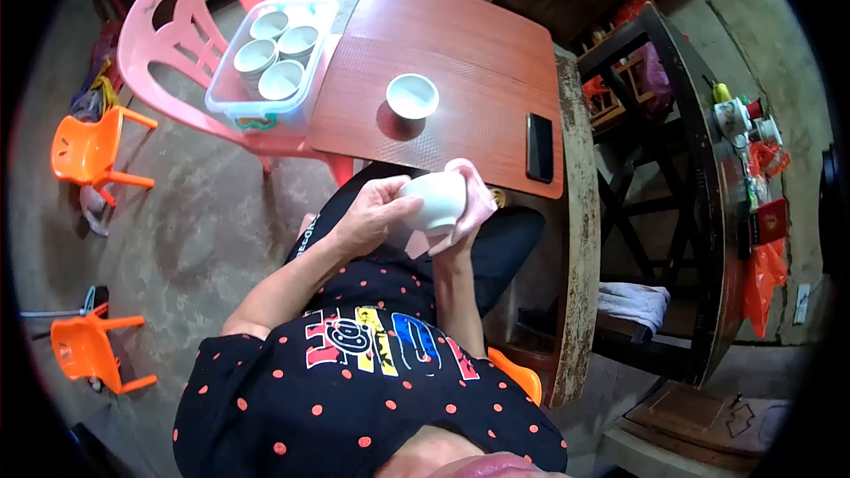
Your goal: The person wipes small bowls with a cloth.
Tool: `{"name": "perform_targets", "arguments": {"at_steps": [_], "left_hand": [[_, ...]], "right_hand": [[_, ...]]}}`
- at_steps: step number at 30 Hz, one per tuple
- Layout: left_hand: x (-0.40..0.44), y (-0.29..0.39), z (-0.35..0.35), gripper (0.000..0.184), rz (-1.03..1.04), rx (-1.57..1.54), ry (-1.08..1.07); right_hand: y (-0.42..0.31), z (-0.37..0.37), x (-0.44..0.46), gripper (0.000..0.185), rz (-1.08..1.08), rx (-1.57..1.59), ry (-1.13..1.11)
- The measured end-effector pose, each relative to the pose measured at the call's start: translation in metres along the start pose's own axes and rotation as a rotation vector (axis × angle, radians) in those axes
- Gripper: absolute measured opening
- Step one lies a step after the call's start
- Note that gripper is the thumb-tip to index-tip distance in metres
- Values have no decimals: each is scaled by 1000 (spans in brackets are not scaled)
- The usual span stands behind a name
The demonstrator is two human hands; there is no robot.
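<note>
A white bowl [436,204] is tilted above my lap, just off the near edge of the table. My left hand [376,212] grips its left side, thumb against the outer wall. On the other side, my right hand [458,239] is wrapped in a pink cloth [475,204] that it presses to the bowl; most of its fingers are hidden behind the cloth and bowl. Another white bowl [413,96] stands upright on the red-brown table [469,44], beyond my hands.
On a pink plastic chair [168,22] to the left sits a clear plastic box [217,106] with several stacked bowls. A phone [539,148] lies at the table's right edge. Small orange chairs [88,150] stand on the floor at left. A dark wooden frame [699,150] rises at right.
</note>
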State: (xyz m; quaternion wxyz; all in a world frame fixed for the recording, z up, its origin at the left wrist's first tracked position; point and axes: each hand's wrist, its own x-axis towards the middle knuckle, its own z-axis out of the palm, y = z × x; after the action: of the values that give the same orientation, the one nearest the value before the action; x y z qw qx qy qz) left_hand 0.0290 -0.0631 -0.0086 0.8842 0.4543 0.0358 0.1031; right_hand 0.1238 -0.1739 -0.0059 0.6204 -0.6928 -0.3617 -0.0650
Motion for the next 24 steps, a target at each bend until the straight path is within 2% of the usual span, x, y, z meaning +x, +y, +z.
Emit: {"name": "perform_targets", "arguments": {"at_steps": [2, 3, 4, 5, 6, 8, 9, 11, 12, 13, 14, 16, 18, 19, 20, 22, 23, 24], "left_hand": [[0, 6, -1, 24, -56, 75, -28], [-1, 8, -3, 23, -71, 193, -50], [-1, 10, -3, 22, -85, 310, -76], [-2, 10, 3, 19, -41, 363, -105], [-6, 2, -6, 19, 68, 606, -132], [-4, -3, 1, 23, -34, 224, 39], [-2, -2, -6, 25, -77, 24, 34], [2, 3, -7, 32, -134, -338, 70], [3, 3, -5, 37, -121, -368, 99], [3, 1, -3, 38, -122, -425, 123], [2, -3, -1, 39, -126, -481, 148], [2, -4, 2, 40, -128, -454, 111], [2, 1, 4, 40, -132, -389, 77], [1, 2, -1, 36, -115, -265, 77], [0, 2, -9, 32, -96, -145, -8], [-5, 2, -10, 31, -107, 179, -46], [-5, 2, -8, 32, -117, 27, -13], [-3, 3, -5, 33, -68, -87, 55]], "right_hand": [[10, -2, 0, 28, 262, 238, 21], [11, -6, 0, 24, 467, 732, 31], [6, -17, 3, 22, 528, 462, -145], [-12, -20, 11, 22, 300, 110, -250], [-27, -19, 18, 22, 77, -249, -351], [-27, -15, 25, 25, -93, -129, -285], [-20, -14, 23, 25, -16, 42, -278], [-8, -8, 9, 29, 96, 209, -75], [2, -1, -1, 30, 148, 301, 23], [26, 13, -22, 35, -265, -39, 180], [12, 18, -27, 37, -256, -22, 283], [13, 17, -29, 35, 31, 178, 274], [8, -1, -7, 32, 295, 537, 70], [11, -7, 0, 30, 283, 426, -67], [-22, -22, 18, 28, 169, 220, -254], [-28, -30, 31, 28, -130, -163, -519], [-29, -28, 32, 30, -166, -132, -469], [-26, -21, 28, 31, 42, 164, -321]]}}
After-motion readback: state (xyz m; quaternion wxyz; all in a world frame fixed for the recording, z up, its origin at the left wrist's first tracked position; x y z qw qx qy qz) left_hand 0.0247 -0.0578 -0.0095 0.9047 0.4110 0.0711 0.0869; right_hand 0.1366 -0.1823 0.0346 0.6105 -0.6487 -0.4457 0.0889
